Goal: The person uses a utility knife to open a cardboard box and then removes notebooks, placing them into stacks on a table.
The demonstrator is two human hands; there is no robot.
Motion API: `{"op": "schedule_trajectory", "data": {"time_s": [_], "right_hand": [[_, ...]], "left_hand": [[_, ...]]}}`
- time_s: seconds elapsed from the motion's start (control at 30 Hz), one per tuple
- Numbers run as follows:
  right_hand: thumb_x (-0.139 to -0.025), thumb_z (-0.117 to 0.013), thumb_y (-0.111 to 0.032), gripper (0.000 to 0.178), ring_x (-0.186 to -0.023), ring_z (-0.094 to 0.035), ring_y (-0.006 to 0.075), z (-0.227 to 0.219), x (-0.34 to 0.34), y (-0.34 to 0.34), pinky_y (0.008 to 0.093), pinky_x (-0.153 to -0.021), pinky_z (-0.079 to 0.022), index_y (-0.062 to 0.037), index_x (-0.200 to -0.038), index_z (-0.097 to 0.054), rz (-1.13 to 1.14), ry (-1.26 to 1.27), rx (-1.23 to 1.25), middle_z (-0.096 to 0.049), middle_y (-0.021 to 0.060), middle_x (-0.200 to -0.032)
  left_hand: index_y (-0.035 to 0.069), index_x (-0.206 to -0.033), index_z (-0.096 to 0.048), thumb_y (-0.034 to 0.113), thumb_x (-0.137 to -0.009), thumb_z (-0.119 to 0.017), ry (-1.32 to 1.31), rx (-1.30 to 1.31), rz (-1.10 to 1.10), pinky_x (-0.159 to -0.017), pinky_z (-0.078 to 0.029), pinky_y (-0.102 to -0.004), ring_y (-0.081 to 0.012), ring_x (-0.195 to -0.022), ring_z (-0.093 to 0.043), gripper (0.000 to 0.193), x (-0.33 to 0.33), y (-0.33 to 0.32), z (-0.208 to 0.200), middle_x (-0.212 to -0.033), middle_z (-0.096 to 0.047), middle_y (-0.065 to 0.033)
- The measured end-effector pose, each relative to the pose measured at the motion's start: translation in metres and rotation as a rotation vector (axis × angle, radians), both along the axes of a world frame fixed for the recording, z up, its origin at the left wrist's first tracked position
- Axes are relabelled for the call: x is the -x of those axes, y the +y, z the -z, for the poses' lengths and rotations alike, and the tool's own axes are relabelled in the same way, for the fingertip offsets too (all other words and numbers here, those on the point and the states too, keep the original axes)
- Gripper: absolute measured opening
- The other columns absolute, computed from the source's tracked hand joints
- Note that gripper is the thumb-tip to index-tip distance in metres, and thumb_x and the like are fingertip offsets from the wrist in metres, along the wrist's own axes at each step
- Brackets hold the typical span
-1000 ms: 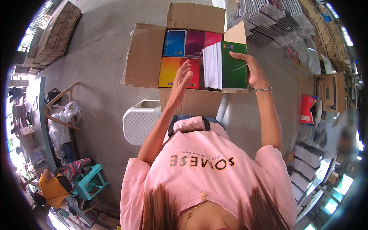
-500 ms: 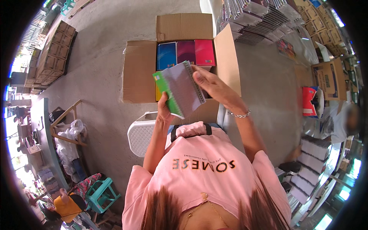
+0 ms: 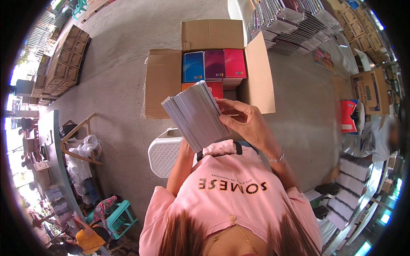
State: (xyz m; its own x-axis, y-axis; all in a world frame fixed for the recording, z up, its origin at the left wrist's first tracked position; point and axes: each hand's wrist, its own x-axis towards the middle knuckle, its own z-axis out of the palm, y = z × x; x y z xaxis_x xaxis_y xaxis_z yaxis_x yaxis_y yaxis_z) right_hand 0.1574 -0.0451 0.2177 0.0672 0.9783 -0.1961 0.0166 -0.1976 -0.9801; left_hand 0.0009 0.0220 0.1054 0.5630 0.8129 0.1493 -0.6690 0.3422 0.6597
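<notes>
A thick stack of notebooks (image 3: 194,117) is held in front of me, its pale page edges facing up. My left hand (image 3: 186,146) supports it from the near left side, the fingers mostly hidden underneath. At the right edge, my right hand (image 3: 245,121) pinches the stack between thumb and fingers. Just beyond stands an open cardboard box (image 3: 163,85) with its flaps spread. Inside it lie a blue notebook (image 3: 193,67), a purple one (image 3: 214,65) and a pink one (image 3: 234,63), with orange and red covers partly hidden behind the stack.
Left of my lap is a white plastic stool (image 3: 164,153). Piles of spiral-bound notebooks (image 3: 286,25) stand at the far right, and more stacks (image 3: 348,190) at the near right. Stacked cartons (image 3: 66,64) are at the left. A person in yellow (image 3: 90,240) is by a green stool (image 3: 119,219).
The notebooks have tilted so that their page edges now face up and the green cover is out of sight. My right hand has moved lower along their right edge.
</notes>
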Motion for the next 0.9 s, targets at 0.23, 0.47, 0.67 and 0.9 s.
{"op": "schedule_trajectory", "data": {"time_s": [0.23, 0.47, 0.67, 0.9], "right_hand": [[-0.086, -0.067, -0.011, 0.042, -0.095, -0.065, 0.0135, -0.007, 0.008, -0.008, 0.0274, -0.085, -0.053, -0.0065, -0.127, -0.058, 0.089, 0.021, 0.008, -0.067, 0.0095, -0.110], [-0.079, -0.074, -0.009, 0.045, -0.095, -0.065, 0.0142, -0.021, 0.015, -0.017, 0.0274, -0.084, -0.053, -0.0017, -0.122, -0.060, 0.073, 0.143, 0.021, -0.066, 0.0119, -0.111], [-0.077, -0.076, -0.007, 0.045, -0.092, -0.066, 0.0164, -0.031, 0.020, -0.019, 0.0280, -0.081, -0.054, 0.0009, -0.118, -0.061, -0.047, 0.043, -0.139, -0.066, 0.0134, -0.106], [-0.082, -0.068, -0.002, 0.048, -0.093, -0.066, 0.0175, -0.030, 0.020, -0.024, 0.0282, -0.079, -0.056, -0.0019, -0.127, -0.053, -0.036, -0.046, -0.182, -0.065, 0.0137, -0.108]], "left_hand": [[0.011, -0.146, -0.030, 0.041, -0.091, -0.055, -0.008, 0.029, -0.055, -0.098, -0.048, -0.0402, -0.0274, -0.124, -0.048, 0.067, -0.001, -0.002, -0.005, -0.144, -0.038, -0.0150], [0.009, -0.144, -0.033, 0.039, -0.090, -0.058, -0.299, 0.216, 0.081, -0.096, -0.049, -0.0365, -0.0252, -0.121, -0.051, 0.067, 0.000, -0.015, -0.023, -0.142, -0.042, -0.0129], [0.010, -0.144, -0.033, 0.039, -0.090, -0.058, -0.317, 0.247, 0.110, -0.096, -0.048, -0.0379, -0.0255, -0.120, -0.051, 0.066, 0.006, -0.022, -0.016, -0.141, -0.042, -0.0130], [0.010, -0.144, -0.033, 0.040, -0.090, -0.057, -0.321, 0.259, 0.116, -0.097, -0.048, -0.0396, -0.0259, -0.120, -0.051, 0.066, 0.006, -0.028, -0.019, -0.140, -0.043, -0.0131]]}}
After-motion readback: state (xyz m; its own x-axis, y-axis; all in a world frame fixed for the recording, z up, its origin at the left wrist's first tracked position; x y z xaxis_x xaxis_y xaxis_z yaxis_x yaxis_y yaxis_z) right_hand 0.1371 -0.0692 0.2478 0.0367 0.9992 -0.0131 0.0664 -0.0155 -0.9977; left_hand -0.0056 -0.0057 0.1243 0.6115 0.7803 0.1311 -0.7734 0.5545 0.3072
